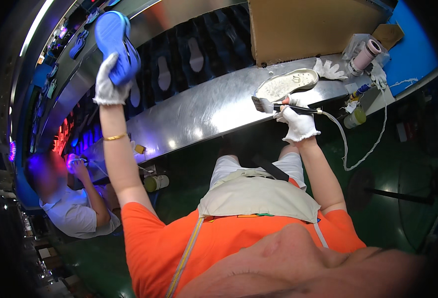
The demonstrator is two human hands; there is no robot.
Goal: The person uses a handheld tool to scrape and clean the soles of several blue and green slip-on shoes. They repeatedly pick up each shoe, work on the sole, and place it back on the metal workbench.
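Observation:
My left hand (110, 82), in a white glove, is raised at the upper left and closed around a blue shoe (115, 37), its ridged sole partly showing. On the right, my right hand (298, 124) wears a white glove with bare fingertips. It grips a flat brush (264, 105) by its black handle, and a pale tube (342, 134) runs off the handle's end. Just beyond the brush, a cream sole-shaped piece (291, 85) with a speckled inside lies on the metal ledge (204, 116).
Dark racks with soles (195, 54) run behind the ledge. A cardboard box (303, 30) stands at the back right, near spare white gloves (329, 69) and a pink tumbler (365, 57). More blue shoes (79, 43) line a belt at far left. A co-worker (77, 211) sits at left.

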